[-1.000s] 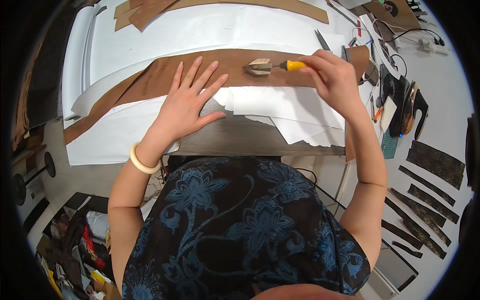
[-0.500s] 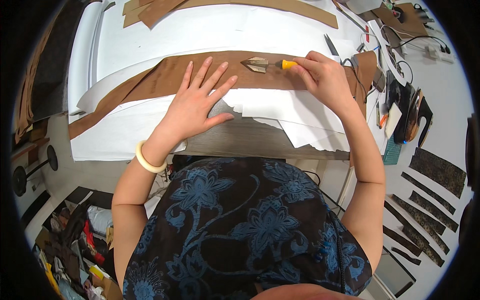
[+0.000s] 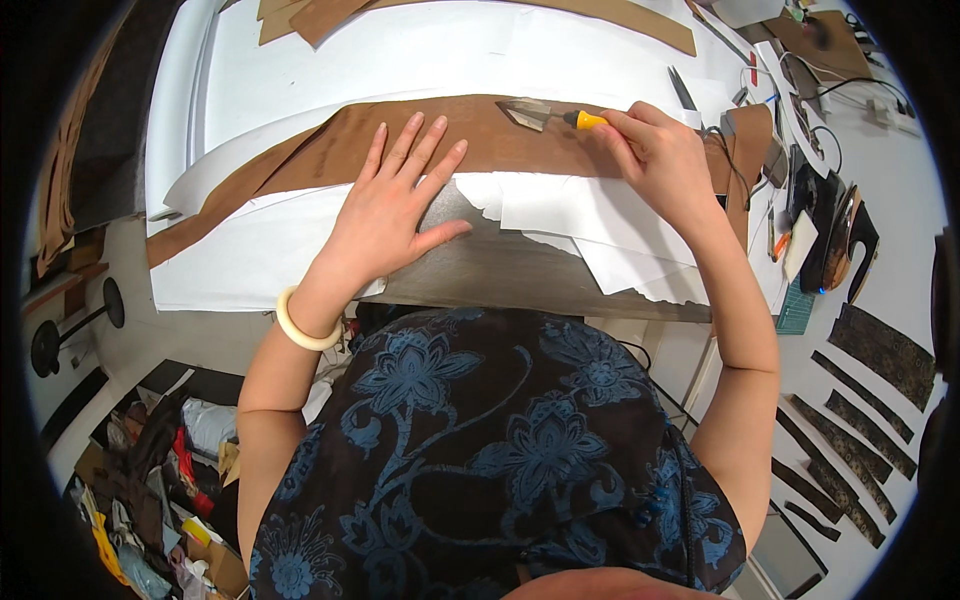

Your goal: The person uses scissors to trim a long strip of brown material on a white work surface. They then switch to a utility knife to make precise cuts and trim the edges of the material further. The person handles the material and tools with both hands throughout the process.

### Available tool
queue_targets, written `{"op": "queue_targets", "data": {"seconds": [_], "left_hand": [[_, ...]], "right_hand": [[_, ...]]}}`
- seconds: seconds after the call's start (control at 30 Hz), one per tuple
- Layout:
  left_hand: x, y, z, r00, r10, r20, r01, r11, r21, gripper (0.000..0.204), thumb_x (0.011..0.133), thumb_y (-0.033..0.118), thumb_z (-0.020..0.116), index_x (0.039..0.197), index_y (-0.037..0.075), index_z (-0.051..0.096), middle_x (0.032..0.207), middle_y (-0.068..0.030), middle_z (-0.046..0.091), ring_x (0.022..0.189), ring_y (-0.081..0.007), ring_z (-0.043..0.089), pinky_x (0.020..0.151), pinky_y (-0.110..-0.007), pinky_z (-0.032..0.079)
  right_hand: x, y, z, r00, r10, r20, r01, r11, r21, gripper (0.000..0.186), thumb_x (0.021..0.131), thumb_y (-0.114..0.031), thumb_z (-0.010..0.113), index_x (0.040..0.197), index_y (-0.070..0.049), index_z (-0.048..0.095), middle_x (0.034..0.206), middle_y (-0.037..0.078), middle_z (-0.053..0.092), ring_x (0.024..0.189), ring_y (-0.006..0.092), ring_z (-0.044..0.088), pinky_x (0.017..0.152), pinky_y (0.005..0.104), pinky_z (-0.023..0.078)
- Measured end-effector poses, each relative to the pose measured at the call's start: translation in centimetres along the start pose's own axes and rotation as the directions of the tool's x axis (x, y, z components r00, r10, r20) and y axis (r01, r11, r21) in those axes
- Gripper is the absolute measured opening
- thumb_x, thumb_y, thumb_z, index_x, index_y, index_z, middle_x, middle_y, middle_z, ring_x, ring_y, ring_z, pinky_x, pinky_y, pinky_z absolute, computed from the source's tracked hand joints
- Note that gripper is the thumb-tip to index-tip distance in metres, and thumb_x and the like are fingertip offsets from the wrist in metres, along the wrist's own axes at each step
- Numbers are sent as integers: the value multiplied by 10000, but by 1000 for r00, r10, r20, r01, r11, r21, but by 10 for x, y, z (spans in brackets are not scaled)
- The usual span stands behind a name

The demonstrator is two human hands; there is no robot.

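While the right hand (image 3: 660, 160) is closed around the yellow handle of a small heated pressing tool (image 3: 545, 115), the tool's flat, pointed metal head lies on the far edge of the long brown fabric strip (image 3: 330, 150), just beyond the hand and pointing away from it toward the person's left. The left hand (image 3: 390, 205) lies open and flat, fingers spread, with the fingertips on the strip and the palm on the white paper (image 3: 250, 260) nearer the body; it grips nothing, only presses down.

Judging from this hold, the step goes best if the flat hand keeps the strip taut and smooth on its side of the tool, fingers well clear of the metal head, while the tool slides along the edge with its sole flat rather than tipped on its point. Even, light pressure should keep the fabric from rucking.

Further from the strip, scissors (image 3: 683, 90) lie just beyond the right hand, and more brown pieces (image 3: 600, 15) rest at the far side of the white-covered table (image 3: 420, 60). A thin cord (image 3: 735, 165) trails over the strip's right end. Off the strip's right end sit dark patterned strips (image 3: 880, 345) on a pale surface. A cream bangle (image 3: 305, 325) circles the left wrist.
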State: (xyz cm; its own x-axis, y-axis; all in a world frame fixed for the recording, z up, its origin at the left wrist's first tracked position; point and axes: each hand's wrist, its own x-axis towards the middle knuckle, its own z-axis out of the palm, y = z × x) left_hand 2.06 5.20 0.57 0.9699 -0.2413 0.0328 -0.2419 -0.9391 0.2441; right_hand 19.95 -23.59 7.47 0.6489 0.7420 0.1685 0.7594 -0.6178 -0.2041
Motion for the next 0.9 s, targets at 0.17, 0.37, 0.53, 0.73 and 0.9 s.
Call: {"op": "queue_targets", "data": {"seconds": [0.17, 0.37, 0.53, 0.73, 0.9], "left_hand": [[-1, -3, 1, 1000, -1, -20, 1, 1000, -3, 904, 988, 661, 602, 1692, 167, 326, 1758, -114, 284, 1637, -345, 207, 1336, -560, 155], [-1, -6, 3, 1000, -3, -30, 3, 1000, -6, 912, 991, 638, 613, 1694, 140, 314, 1752, -104, 302, 1633, -313, 229, 1342, -529, 169], [-2, -10, 3, 999, -3, -51, 2, 1000, -21, 896, 1002, 614, 616, 1692, 128, 316, 1746, -106, 316, 1626, -300, 253, 1342, -507, 189], [-3, -15, 4, 997, -27, -70, 22, 998, -63, 890, 1008, 597, 622, 1692, 117, 313, 1749, -105, 310, 1625, -300, 258, 1341, -498, 197], [-9, -23, -1, 995, -70, -70, 69, 998, -10, 888, 1010, 593, 625, 1686, 100, 326, 1749, -111, 314, 1628, -305, 253, 1337, -490, 199]], "right_hand": [[-1, -1, 2, 999, -48, -21, 48, 999, 4, 221, 1017, -286, 714, 1023, -85, 804, 789, 77, 656, 627, 270, 661, 596, 387, 548], [-3, -9, -1, 996, -74, 39, 72, 996, 56, 240, 990, -232, 759, 1116, -34, 810, 857, 88, 690, 645, 243, 669, 617, 356, 541], [-6, -13, -7, 985, -134, 110, 126, 989, 73, 235, 1001, -295, 737, 1047, -76, 806, 842, 68, 675, 664, 258, 672, 613, 379, 546], [-2, -7, -8, 967, -226, 118, 217, 972, 90, 231, 978, -264, 761, 1074, -60, 810, 858, 75, 685, 661, 258, 672, 618, 383, 548], [5, -4, -7, 953, -281, 111, 266, 955, 135, 223, 967, -208, 783, 1092, -26, 811, 899, 85, 721, 657, 245, 686, 615, 355, 553]]}}
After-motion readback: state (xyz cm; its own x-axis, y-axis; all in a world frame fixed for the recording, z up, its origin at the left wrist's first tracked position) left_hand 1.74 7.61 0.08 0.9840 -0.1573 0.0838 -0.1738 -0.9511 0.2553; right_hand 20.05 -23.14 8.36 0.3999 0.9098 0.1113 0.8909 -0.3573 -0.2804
